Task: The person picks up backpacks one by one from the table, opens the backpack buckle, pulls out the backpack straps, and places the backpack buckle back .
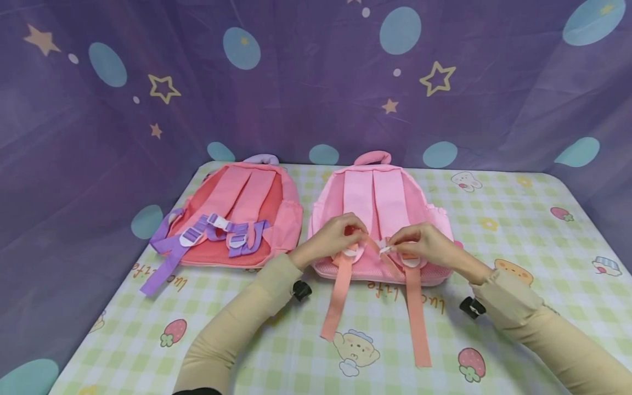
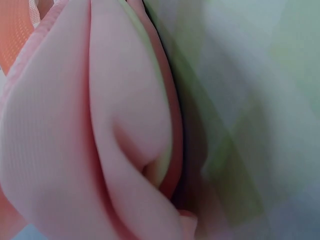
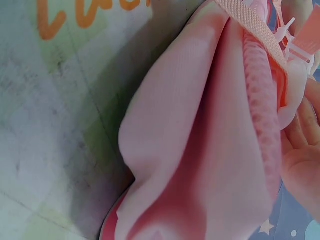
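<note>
A light pink backpack [image 1: 357, 189] lies with its shoulder straps up, in the middle of the table. Over its lower part, my left hand [image 1: 336, 235] pinches a thin orange strap [image 1: 371, 241]. My right hand [image 1: 428, 242] pinches a white plastic buckle [image 1: 384, 247] on that strap, close to the left fingertips. In the right wrist view, a white buckle part with prongs [image 3: 285, 29] shows beside an orange strap [image 3: 250, 22]. Whether the buckle halves are joined, I cannot tell. Pink fabric [image 2: 50, 125] fills much of the left wrist view, hiding the left hand.
To the left lies a coral backpack [image 1: 269, 192] with purple straps [image 1: 170, 266] and a white buckle. Two loose orange strap ends [image 1: 338, 302] hang over the checked tablecloth [image 1: 276, 351] in front. A purple curtain [image 1: 306, 109] stands behind the table.
</note>
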Available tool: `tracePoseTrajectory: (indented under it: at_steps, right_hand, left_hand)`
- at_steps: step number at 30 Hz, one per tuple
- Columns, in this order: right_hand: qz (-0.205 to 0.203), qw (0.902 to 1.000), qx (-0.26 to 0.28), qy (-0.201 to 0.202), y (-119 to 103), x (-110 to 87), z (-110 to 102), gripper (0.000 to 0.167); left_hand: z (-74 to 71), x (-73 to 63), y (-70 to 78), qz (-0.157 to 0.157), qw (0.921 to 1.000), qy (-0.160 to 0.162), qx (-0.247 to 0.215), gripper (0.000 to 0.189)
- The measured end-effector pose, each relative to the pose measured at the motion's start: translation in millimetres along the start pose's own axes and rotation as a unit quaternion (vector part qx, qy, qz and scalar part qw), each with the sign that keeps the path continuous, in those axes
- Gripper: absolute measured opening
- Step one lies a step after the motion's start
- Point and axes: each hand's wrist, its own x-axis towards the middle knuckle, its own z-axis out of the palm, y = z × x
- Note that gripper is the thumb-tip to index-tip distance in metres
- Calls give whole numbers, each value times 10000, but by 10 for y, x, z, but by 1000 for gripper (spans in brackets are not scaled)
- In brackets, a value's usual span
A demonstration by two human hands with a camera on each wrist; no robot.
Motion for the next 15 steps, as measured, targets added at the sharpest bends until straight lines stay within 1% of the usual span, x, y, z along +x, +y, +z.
tracePoseTrajectory:
  at_steps: [6, 15]
  right_hand:
    - [97, 9999, -17, -30, -6, -12, -7, 10]
    - [239, 9997, -70, -31, -12, -20, -9, 12]
  left_hand:
    - [-6, -6, -3, -85, 9999, 114, 9, 5]
    - [-8, -8, -5, -111, 9996, 243, 104, 5]
